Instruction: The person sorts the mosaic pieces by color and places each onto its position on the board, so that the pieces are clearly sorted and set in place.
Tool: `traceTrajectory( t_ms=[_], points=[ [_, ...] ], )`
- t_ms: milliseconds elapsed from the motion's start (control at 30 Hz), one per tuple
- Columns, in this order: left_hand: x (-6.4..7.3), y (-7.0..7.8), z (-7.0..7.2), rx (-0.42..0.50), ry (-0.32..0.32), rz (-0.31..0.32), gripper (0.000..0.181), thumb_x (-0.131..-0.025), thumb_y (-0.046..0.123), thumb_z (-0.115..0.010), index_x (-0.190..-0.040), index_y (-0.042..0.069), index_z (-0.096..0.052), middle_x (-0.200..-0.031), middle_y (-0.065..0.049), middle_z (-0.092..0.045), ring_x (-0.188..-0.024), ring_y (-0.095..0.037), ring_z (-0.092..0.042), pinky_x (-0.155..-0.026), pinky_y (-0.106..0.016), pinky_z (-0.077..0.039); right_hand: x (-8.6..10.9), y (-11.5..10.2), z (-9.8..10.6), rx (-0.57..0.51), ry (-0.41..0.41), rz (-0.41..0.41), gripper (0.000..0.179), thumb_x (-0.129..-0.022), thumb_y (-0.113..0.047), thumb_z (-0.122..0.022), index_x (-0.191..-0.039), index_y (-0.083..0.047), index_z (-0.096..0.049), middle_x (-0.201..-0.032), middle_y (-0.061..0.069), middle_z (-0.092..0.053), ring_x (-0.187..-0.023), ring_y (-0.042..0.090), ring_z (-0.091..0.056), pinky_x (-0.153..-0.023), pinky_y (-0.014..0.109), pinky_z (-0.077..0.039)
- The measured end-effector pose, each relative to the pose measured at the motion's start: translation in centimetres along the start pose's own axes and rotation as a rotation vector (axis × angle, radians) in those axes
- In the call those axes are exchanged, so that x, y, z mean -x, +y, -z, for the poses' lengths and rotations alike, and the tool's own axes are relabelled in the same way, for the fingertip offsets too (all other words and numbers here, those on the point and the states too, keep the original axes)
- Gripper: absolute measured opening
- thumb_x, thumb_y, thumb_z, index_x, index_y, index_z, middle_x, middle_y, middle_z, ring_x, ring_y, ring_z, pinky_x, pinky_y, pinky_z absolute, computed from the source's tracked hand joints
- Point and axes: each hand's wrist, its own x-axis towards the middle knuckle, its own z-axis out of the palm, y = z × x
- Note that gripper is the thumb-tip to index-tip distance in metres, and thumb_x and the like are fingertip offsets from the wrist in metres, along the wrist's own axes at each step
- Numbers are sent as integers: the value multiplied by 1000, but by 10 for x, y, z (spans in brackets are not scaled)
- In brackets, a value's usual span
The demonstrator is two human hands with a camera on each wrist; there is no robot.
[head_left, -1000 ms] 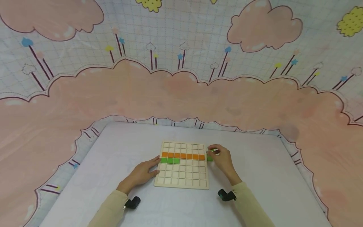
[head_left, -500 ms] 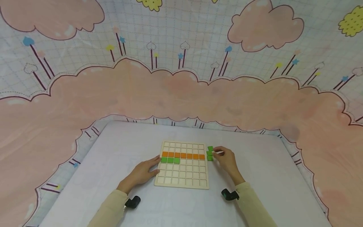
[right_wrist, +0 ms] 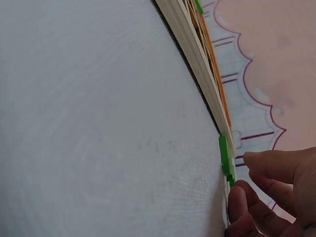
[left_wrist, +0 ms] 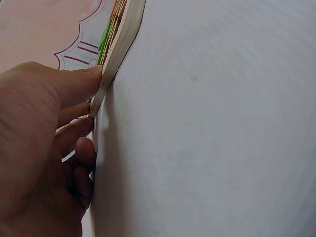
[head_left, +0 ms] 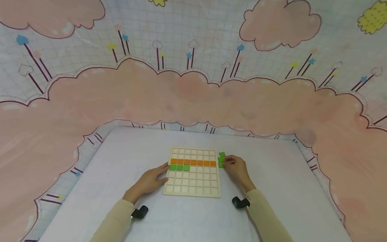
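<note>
A pale wooden grid board (head_left: 193,183) lies flat on the white table. One row of its cells holds orange tiles (head_left: 193,162), and below that row, at the left, are three green tiles (head_left: 179,167). My left hand (head_left: 148,181) touches the board's left edge, thumb and fingers against its side; the left wrist view shows the thumb (left_wrist: 84,81) at the rim. Just past the right edge lies a small group of loose green tiles (head_left: 222,155). Beside them is my right hand (head_left: 239,169), fingertips close over the group and partly hiding it. Its thumb and fingers (right_wrist: 271,163) pinch nothing.
White tabletop (head_left: 145,144) surrounds the board. Behind and at the sides hangs a cloth (head_left: 193,90) printed with clouds. A black wrist camera (head_left: 140,212) sits at the left sleeve, another black camera (head_left: 241,202) at the right.
My right hand has drawn back to the right, uncovering the farthest loose green tile, then shifted slightly left and nearer me. The left hand stays at the board. The head view has tilted slightly.
</note>
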Motion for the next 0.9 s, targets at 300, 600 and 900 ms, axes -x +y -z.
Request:
traceTrajectory(
  t_ms=[300,600,900],
  points=[
    [0,-3,1,7,-1,4,58,-96,29,-63,-148,12,-44,-159,-4,-35,-142,-36,-40,-115,-56,-35,-1,-6,-4,65,-19,11,25,-84,-13,-75,-109,-9,-72,-110,9,-71,-91,21,-61,-76,32,-51],
    [2,-2,-3,9,-2,5,58,-95,27,-63,-148,11,-45,-159,-4,-36,-142,-36,-41,-115,-56,-35,4,-1,-8,126,-14,12,27,-84,-14,-74,-111,-8,-72,-112,9,-71,-89,21,-59,-73,30,-49],
    [-1,-4,-3,-12,10,-22,58,-96,27,-63,-148,11,-44,-159,-5,-36,-141,-37,-42,-114,-58,-36,0,-3,-9,140,-7,12,22,-86,-12,-74,-107,-8,-73,-106,9,-69,-88,20,-57,-71,27,-46]
  ],
)
